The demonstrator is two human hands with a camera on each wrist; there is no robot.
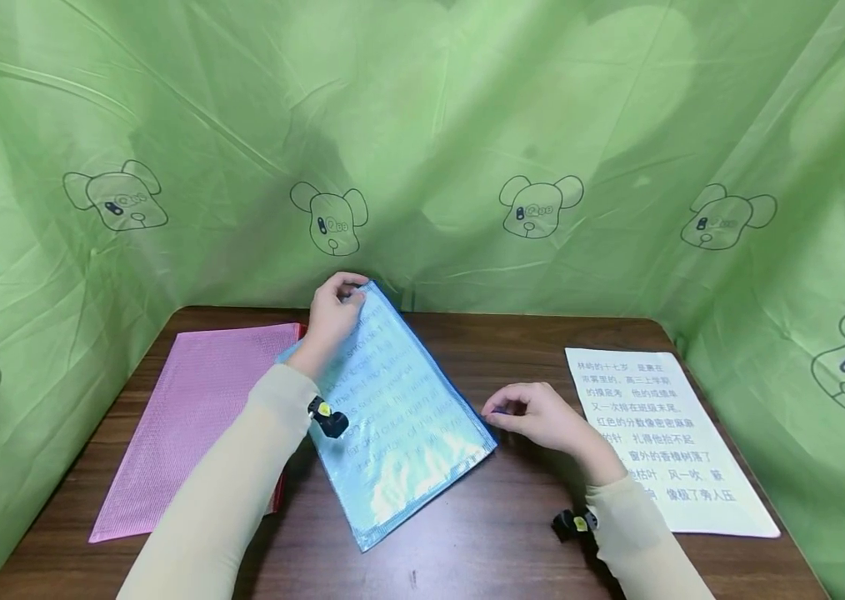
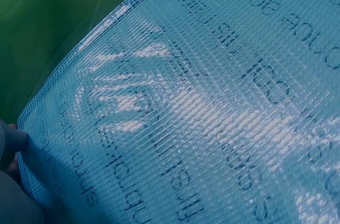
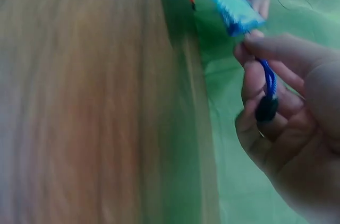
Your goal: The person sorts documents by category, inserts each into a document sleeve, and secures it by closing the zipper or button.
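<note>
Fingers of the left hand [image 1: 332, 312] pinch the blue pouch [image 1: 400, 417] corner; right hand [image 1: 542, 417] pinches its zipper cord [image 3: 268, 83].

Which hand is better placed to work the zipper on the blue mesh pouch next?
Probably the right hand: it pinches the blue zipper cord at the blue mesh pouch corner. The left hand grips the far corner, steadying it.

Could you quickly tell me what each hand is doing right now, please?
Left hand: pinches the far corner of the blue mesh zip pouch.
Right hand: pinches the pouch's blue zipper cord.
</note>
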